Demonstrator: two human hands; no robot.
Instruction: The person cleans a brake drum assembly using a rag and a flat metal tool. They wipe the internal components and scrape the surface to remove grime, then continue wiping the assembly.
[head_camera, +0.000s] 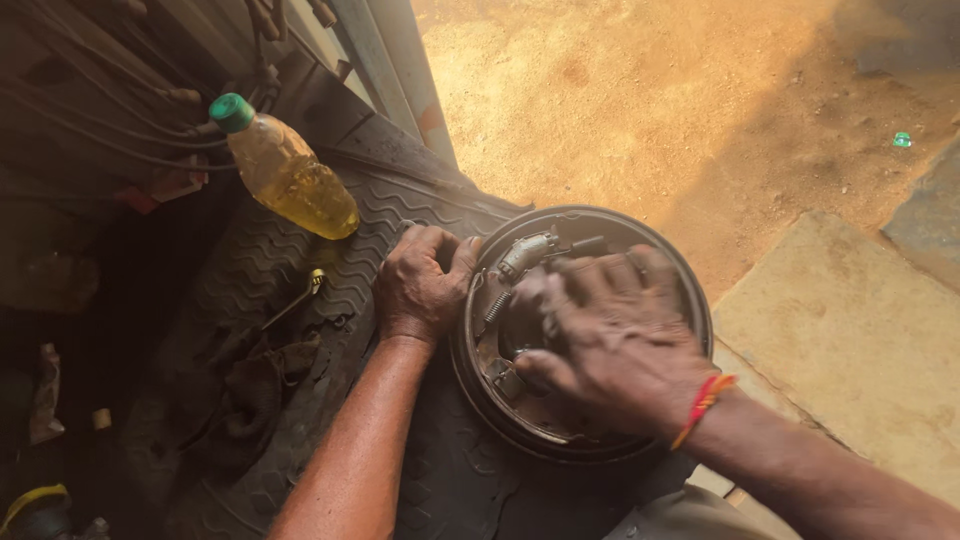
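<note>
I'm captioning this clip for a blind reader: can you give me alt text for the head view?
Two bare hands work on a round metal brake drum lying on a ribbed rubber mat: the left hand grips its rim, the right hand presses inside. A green-capped bottle of yellow liquid lies nearby, beside sandy ground.

a round, dark metal brake drum assembly (580, 335) is lying flat, open face up, on a ribbed black rubber mat. its raised rim is showing as a full ring, worn and dusty. inside it, at about 11 o'clock, a small silver cylinder (527, 252) is sitting close to the rim, and a coiled spring (493, 305) is running down from it toward 9 o'clock. much of the interior from the centre to 3 o'clock is lying hidden, so its parts there cannot be told.
</note>
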